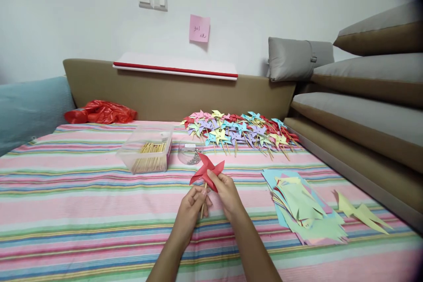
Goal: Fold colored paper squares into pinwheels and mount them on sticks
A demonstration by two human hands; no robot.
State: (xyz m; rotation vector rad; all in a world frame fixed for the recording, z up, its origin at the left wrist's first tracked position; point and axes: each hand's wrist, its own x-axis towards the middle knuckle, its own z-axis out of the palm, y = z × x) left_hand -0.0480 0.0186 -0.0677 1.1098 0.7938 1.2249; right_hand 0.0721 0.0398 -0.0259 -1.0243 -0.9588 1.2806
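Note:
Low in the middle of the head view, my right hand [226, 194] pinches a red paper pinwheel [208, 168], its thumb pressed on the folded centre. My left hand [194, 202] is closed around the thin wooden stick [202, 211] just below the paper blades. The stick points down toward me and its upper end lies against the pinwheel. Whether a pin joins the two is hidden by my fingers. Just beyond the pinwheel sits a round clear container [188, 154] with small metallic pieces inside.
A clear plastic box [127, 154] of wooden sticks stands left of the container. Many finished pinwheels [236, 130] lie at the back. Cut paper sheets [304, 207] and a loose yellow piece [360, 213] are at right. A red plastic bag [102, 112] and stacked cushions [366, 110] border the striped cloth [82, 211].

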